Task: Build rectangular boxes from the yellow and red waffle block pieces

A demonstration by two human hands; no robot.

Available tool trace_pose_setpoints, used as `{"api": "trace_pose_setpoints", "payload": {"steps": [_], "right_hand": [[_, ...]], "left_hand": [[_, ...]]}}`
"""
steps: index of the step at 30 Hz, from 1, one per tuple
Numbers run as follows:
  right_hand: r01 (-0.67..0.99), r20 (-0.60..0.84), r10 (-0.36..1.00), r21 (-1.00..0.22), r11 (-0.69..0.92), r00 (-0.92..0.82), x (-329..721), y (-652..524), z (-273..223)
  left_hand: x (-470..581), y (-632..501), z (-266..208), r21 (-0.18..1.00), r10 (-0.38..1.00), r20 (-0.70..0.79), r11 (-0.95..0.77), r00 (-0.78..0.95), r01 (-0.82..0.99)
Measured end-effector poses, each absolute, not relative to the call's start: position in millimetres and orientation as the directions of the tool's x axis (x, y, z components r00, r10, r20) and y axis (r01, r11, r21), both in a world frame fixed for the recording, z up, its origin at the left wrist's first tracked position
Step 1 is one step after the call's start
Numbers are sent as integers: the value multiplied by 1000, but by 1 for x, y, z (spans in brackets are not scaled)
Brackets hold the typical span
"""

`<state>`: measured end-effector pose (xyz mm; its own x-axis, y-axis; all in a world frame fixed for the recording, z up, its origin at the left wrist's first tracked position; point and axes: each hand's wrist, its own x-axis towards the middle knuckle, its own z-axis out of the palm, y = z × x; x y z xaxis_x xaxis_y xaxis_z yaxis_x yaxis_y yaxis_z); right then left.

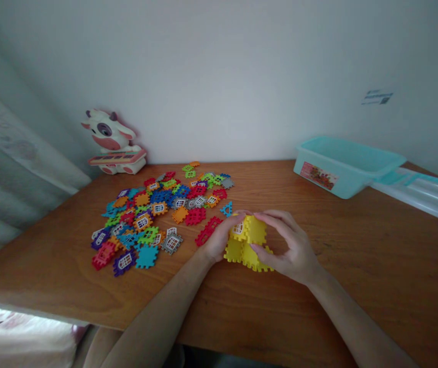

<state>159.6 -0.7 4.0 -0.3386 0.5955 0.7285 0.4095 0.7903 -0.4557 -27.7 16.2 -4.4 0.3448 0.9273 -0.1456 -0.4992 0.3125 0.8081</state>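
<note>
A small structure of yellow interlocking panels [255, 254] stands at the middle front of the table, with a white window in one upright panel. My left hand [221, 237] grips its left side, the fingers partly hidden behind the panels. From the right, my right hand [291, 248] pinches an upper yellow panel between thumb and fingers. A red panel [208, 231] lies just left of my left hand, and a blue triangular piece [227, 208] rests behind it.
Many loose coloured panels [146, 256] spread over the left half of the wooden table [356, 286]. A cow toy with a keyboard [116, 148] stands at the back left. At the back right are a teal bin [343, 174] and a clear lid [421, 197].
</note>
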Motion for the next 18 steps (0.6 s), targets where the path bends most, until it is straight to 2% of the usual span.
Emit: {"api": "trace_pose_setpoints", "payload": {"steps": [6,10,14,18], "right_hand": [[423,735,593,-447,788,-329,160,-2,3],[414,744,566,-418,809,-355,159,-3,1],[410,756,532,-377,830,-382,159,-3,2],[405,743,543,-391,826,-391,157,-5,5]], "left_hand": [[-25,15,-11,787,930,-73,276,361,-551],[-22,15,-18,780,937,-81,273,341,-563],[-23,15,-22,793,929,-50,260,367,-550],[-25,16,-23,809,925,-34,248,378,-534]]}}
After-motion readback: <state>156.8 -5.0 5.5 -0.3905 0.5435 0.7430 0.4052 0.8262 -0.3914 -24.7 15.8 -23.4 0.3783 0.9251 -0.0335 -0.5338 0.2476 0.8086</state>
